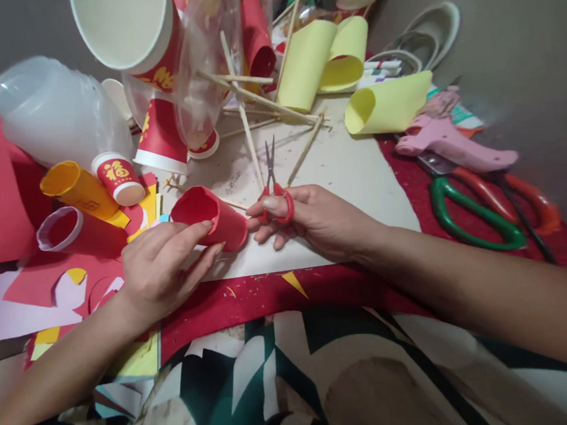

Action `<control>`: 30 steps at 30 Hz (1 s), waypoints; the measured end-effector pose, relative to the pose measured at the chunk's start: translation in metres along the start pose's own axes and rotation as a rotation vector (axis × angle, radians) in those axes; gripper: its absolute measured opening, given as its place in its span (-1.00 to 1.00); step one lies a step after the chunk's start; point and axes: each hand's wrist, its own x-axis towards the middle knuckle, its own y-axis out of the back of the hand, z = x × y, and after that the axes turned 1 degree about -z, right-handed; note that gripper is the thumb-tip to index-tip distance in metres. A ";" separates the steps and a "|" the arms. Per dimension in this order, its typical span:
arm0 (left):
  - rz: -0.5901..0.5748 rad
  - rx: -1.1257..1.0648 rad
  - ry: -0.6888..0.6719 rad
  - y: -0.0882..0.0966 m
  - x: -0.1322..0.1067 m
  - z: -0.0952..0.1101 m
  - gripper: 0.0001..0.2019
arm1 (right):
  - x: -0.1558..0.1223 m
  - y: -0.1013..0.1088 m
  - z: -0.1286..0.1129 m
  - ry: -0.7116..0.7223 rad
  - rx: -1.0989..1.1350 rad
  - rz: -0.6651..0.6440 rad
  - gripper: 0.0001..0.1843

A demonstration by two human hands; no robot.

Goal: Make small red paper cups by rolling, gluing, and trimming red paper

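Over a white board (371, 184), my left hand (160, 261) pinches the rim of a red paper tube (224, 221), its thumb and fingers on either side of the wall. The tube lies tilted, its mouth facing up and left. My right hand (309, 220) holds a small pair of scissors (272, 173) by the red handles, blades pointing away from me and slightly parted. Fingertips of that hand come close to the tube's lower right end; whether they touch it I cannot tell. Crossed wooden sticks (244, 116) stand just beyond the scissors.
Yellow paper tubes (309, 63) lie at the back right. A pink glue gun (457, 142) and large green-handled scissors (479, 220) sit at the right. Leftward are an orange tube (80, 188), a red tube with white rim (79, 232), a small paper cup (118, 178) and paper scraps.
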 end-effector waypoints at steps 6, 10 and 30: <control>-0.069 -0.003 0.000 0.006 -0.006 0.001 -0.67 | -0.002 0.000 -0.001 0.035 -0.124 0.077 -0.34; -0.024 -0.211 0.152 0.020 -0.017 -0.004 -0.57 | -0.004 0.001 0.001 0.057 -0.126 0.045 -0.38; -0.370 -0.553 0.720 0.013 0.009 -0.043 -0.68 | -0.010 -0.006 0.003 -0.001 -0.273 -0.056 -0.52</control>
